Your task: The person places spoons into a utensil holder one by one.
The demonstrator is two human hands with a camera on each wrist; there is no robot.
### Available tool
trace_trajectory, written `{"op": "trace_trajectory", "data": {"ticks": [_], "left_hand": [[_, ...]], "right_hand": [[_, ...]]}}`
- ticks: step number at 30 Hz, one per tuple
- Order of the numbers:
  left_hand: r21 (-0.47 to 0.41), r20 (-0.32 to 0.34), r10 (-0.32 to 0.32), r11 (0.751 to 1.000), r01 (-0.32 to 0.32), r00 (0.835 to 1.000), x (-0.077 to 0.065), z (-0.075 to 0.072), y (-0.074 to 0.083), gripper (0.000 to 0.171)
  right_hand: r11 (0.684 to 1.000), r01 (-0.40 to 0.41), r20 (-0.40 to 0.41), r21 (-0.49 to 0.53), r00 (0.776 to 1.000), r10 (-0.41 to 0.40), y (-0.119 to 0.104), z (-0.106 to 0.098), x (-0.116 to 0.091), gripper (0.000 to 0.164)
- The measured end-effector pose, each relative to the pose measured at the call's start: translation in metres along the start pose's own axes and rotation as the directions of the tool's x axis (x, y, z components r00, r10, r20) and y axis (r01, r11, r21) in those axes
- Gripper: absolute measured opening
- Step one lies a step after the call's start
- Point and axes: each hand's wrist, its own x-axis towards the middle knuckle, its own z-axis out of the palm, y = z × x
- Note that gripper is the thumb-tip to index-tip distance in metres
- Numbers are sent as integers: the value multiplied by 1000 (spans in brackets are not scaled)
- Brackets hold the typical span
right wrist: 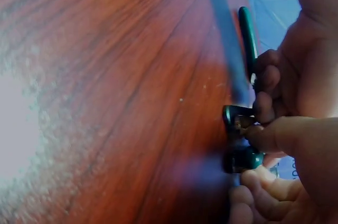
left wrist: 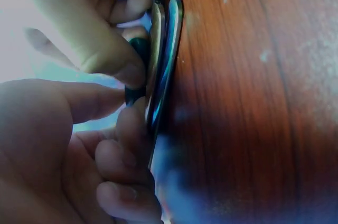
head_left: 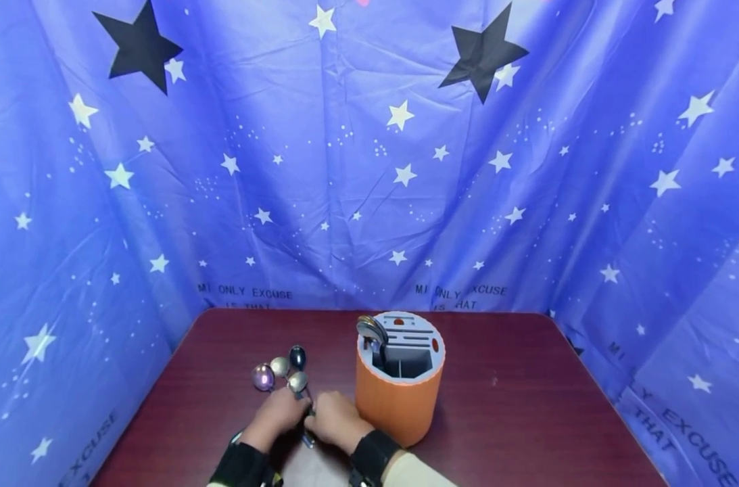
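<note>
Pinching the metal spoons [head_left: 297, 382] by their handles [left wrist: 169, 60], the left hand [head_left: 282, 410] and right hand [head_left: 337, 418] are working close together, bowls [head_left: 263, 377] fanning out just ahead of the left. The glossy metal is probably handling stiff, light and slippery; slim handles are offering the surest hold.

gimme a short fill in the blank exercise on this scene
The outside of the holder is ____ in colour.
In the head view, the purple spoon lies to the ____ of the holder.
The curtain behind the table shows black and white ____.

Missing words: orange; left; stars
</note>
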Motion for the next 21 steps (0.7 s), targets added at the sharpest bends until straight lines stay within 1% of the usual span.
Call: {"op": "trace_trajectory", "data": {"ticks": [2,4,5,7,8,10,13,15,17,19,21], "left_hand": [[-2,-1,-24,1000,24,1000,-1,-1,1,29],[-5,-8,-64,998,64,998,-1,0,-1,33],[-9,-8,-88,996,88,996,0,1,-2,35],[-21,-14,-124,992,124,992,1,1,-4,38],[-31,-18,-133,991,133,991,1,2,-5,38],[-61,-29,-123,991,121,992,2,2,-7,38],[-159,-26,-140,978,134,990,3,1,-11,42],[-236,-25,-154,961,144,988,3,0,-12,39],[-329,-21,-176,931,160,984,4,-4,-10,33],[-397,-25,-177,905,153,984,5,-10,-4,24],[-466,-30,-169,874,136,985,6,-18,5,19]], "right_hand": [[1000,-9,21,-1,1000,9,-1,-2,-2,43],[1000,-17,41,17,999,16,-1,-3,-5,44],[999,-20,54,31,998,18,-1,-4,-7,44],[996,-24,101,91,995,15,-2,-5,-10,43],[992,-23,128,127,992,7,-3,-6,-11,43],[983,-19,183,181,983,-14,-4,-8,-14,42],[970,-2,237,244,970,-58,-6,-12,-18,38],[962,3,262,273,962,-77,-7,-15,-21,32],[951,-6,282,309,955,-86,-7,-18,-24,26],[943,-11,286,331,954,-89,-8,-22,-27,24],[935,-19,283,354,955,-88,-9,-28,-29,25]]}}
